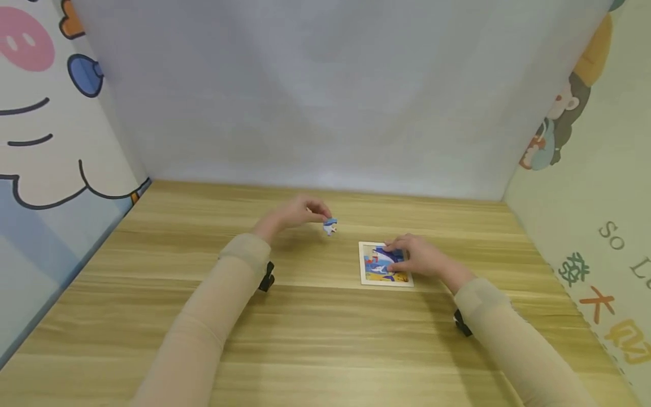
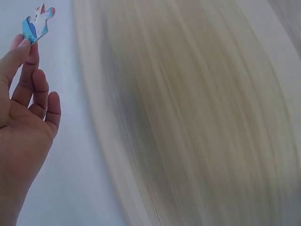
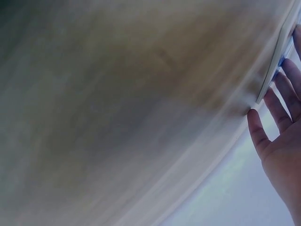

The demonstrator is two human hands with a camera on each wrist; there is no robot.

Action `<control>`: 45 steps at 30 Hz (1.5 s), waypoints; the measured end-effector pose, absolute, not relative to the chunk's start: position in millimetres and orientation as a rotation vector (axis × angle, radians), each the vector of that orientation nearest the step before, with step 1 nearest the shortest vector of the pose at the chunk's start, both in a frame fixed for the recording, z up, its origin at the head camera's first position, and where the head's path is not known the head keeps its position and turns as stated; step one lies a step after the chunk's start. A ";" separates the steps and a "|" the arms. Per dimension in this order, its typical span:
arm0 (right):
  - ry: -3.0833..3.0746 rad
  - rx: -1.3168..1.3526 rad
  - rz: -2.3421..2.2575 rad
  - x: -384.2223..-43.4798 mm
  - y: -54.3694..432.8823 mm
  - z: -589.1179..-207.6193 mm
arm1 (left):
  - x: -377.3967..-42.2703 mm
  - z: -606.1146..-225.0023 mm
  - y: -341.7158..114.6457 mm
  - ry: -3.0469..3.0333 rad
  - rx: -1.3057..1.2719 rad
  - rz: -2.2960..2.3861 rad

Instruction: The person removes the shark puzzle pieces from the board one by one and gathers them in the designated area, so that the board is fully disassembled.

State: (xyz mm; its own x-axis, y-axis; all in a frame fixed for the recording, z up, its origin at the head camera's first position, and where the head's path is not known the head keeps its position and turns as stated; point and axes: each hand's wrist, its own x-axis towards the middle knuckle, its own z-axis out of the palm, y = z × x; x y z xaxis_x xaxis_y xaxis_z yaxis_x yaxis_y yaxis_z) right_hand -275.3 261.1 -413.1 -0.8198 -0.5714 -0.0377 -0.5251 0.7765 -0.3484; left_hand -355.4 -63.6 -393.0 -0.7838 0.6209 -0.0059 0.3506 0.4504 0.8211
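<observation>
"Blue-white puzzle piece (image 1: 330,227), location?"
"Pinched in left hand (image 1: 297,212), above table (image 1: 325,339). Right hand (image 1: 422,257), fingers spread, rests on framed puzzle (image 1: 376,267)."
"Legible writing (image 1: 574,269)?"
"Wall (image 1: 564,209) at right reads 'SO', '發', '大'."

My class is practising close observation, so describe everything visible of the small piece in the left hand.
The small piece looks flat, with an irregular, notched outline, printed white and blue with pinkish-red touches. The left hand pinches its blue end, holding it above the wooden table, left of the framed picture in the head view. I cannot tell its material.
</observation>
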 end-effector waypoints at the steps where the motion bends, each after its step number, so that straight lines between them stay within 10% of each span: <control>1: 2.827 -0.874 -0.491 -275.1 261.8 -412.8 | -356.5 -393.6 -67.5 2.405 0.823 1.245; 45: 2.731 -0.968 -0.462 -279.9 271.3 -408.9 | -350.2 -411.6 -132.6 2.659 0.587 1.001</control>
